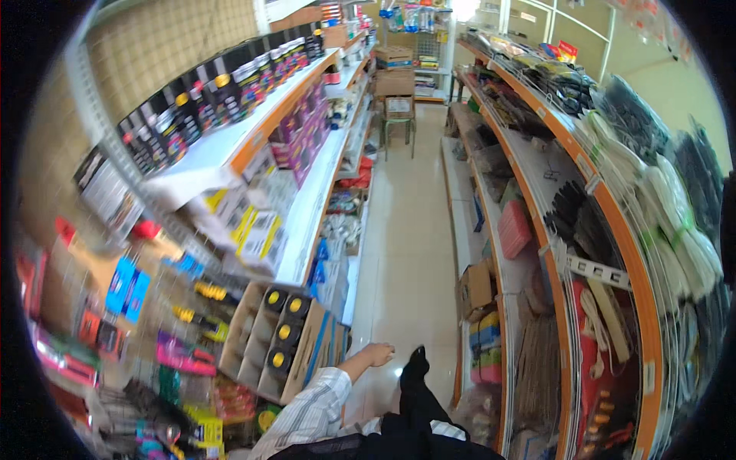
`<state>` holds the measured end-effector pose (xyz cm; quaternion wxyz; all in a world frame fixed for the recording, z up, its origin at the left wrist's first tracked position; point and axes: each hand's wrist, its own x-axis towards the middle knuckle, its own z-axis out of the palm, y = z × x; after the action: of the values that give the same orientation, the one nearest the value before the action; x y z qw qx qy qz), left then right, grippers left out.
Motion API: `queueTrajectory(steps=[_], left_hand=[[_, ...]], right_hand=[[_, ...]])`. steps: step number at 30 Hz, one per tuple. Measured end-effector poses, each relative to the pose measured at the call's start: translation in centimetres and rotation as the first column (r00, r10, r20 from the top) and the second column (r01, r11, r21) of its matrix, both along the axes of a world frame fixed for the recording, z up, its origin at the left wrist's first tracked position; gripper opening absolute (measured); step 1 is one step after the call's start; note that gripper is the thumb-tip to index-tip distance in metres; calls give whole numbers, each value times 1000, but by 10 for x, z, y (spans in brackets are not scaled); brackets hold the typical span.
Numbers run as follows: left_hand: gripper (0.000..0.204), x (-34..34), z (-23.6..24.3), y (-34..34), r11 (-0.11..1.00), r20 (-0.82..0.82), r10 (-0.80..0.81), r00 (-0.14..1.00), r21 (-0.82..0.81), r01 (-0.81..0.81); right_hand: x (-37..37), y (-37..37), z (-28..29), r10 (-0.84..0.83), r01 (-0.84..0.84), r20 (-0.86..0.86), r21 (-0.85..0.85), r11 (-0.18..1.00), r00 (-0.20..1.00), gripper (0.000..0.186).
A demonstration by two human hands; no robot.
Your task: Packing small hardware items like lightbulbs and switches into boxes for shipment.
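My left hand (377, 354) reaches over the aisle floor from a white striped sleeve (316, 402). Its fingers are loosely bent and a little apart, and I see nothing held in them. To its left stands an open cardboard carton (261, 345) with dividers, holding several black-capped cans with yellow marks; the hand is not touching it. My right hand is out of sight. A black shoe (416, 364) at the end of a dark trouser leg is on the floor, to the right of my left hand.
A narrow tiled aisle (406, 230) runs between orange-edged shelves. Bottles (222, 92) and boxes (257, 234) fill the left side. Packs of gloves (675, 222) and a pink container (515, 228) are on the right. Cartons on a stool (397, 107) stand at the far end.
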<state>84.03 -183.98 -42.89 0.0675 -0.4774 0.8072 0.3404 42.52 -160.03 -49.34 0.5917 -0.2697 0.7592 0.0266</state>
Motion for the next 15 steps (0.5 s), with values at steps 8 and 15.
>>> queueTrajectory(steps=[8, 15], left_hand=[[39, 5, -101, -72, 756, -214, 627, 749, 401, -518], [36, 82, -91, -128, 337, 424, 705, 568, 504, -795]], right_hand=[[-3, -290, 15, 105, -110, -36, -184, 977, 994, 29], [22, -703, 75, 292, -459, -354, -666, 588, 889, 34]])
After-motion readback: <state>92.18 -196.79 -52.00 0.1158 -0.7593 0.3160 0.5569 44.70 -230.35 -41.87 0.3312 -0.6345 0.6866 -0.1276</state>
